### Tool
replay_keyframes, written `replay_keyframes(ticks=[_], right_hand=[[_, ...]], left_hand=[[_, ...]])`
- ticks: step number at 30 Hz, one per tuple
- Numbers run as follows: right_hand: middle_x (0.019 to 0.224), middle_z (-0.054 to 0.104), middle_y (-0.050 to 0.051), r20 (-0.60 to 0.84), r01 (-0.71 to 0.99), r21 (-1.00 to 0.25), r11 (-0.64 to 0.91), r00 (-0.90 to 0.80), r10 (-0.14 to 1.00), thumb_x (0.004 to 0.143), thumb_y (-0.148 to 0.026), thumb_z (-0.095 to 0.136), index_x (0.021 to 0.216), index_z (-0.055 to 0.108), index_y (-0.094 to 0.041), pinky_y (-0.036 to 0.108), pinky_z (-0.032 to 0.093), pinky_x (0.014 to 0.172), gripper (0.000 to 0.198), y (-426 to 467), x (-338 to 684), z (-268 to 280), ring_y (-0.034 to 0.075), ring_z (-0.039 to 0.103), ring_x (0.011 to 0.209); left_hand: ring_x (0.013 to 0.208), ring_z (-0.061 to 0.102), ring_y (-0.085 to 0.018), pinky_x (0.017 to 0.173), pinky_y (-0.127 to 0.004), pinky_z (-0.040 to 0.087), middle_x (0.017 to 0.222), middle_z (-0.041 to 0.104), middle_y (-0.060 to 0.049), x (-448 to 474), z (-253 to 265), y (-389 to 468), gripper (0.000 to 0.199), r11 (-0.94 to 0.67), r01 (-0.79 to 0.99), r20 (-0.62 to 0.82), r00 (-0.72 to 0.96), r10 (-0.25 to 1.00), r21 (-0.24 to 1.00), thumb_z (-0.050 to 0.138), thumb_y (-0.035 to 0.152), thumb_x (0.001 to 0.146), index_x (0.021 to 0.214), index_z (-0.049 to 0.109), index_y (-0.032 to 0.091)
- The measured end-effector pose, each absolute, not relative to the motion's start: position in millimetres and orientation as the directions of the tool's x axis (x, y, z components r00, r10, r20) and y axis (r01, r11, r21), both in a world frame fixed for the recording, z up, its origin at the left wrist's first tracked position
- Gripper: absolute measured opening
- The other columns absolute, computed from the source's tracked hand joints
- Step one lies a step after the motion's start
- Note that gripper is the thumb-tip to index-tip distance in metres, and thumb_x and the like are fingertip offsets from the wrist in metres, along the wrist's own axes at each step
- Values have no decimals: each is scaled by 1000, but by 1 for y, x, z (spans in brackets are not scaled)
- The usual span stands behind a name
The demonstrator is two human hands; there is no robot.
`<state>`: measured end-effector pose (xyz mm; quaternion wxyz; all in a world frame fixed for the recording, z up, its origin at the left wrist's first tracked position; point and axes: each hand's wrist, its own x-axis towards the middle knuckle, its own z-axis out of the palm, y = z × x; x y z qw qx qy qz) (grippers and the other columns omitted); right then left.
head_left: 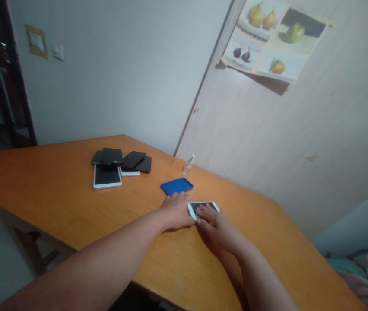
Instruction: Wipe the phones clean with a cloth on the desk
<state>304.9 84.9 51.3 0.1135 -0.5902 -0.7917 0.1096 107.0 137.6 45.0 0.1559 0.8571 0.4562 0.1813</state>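
Note:
A white smartphone [205, 204] with a dark screen lies on the wooden table in front of me. My left hand [176, 211] rests at the phone's left end, thumb at the near corner and fingers toward the far side, gripping that edge. Over the screen lies my right hand [215, 223], its fingers stretched out and touching the glass; a small pale spot by one fingertip is too small to make out. Just beyond my left fingers is a blue phone case [176, 186], lying flat and partly hidden by them.
Farther left, several dark phones or tablets [134, 159] are piled over a white tablet [107, 176]. A small clear bottle [188, 165] stands near the table's back edge by the wall. The wooden table [57, 185] ends in a corner on the right. A fruit poster [274, 39] hangs above.

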Motion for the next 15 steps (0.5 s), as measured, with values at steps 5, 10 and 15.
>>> replay_keyframes(ticks=[5,10,15], right_hand=[[115,74,5,188,860,-404,312,-256,948,89,-28,54,106,76,-25,38,49,92,28,91,316,48,25,67,106],[92,76,5,284,792,-594,138,45,958,85,-31,54,97,73,-21,33,50,77,25,102,334,42,22,68,85],[76,68,3,294,836,-546,-48,245,924,82,-28,55,86,65,-20,28,43,65,14,112,351,32,19,62,72]], left_hand=[[109,56,-33,90,-45,48,117,59,-9,107,43,139,51,-549,728,186,523,832,411,64,55,70,112,59,26],[107,56,-33,88,-44,48,115,59,-9,107,39,141,52,-560,726,197,529,826,399,65,51,69,114,59,27],[109,55,-33,89,-43,47,118,59,-9,107,36,143,54,-562,722,202,529,824,404,66,50,68,117,59,27]])
